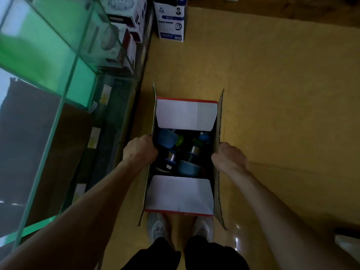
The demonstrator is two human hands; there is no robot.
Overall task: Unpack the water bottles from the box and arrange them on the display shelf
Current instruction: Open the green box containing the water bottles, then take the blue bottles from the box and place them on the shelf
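Observation:
A cardboard box (186,114) with white inner flaps and red edges sits on the floor just ahead of my feet. Its long side flaps stand up. Inside it lie several water bottles (190,167) with blue lids, steel bodies and some green parts, half in shadow. My left hand (140,151) grips the box's left side flap. My right hand (229,155) grips the right side flap. The glass display shelf (64,88) with green-edged panes stands to my left.
Boxed appliances (124,41) fill the lower level of the glass case. A blue-and-white kettle box (171,22) stands on the yellow floor (282,94) beyond the carton. My shoes (158,228) are right behind the carton.

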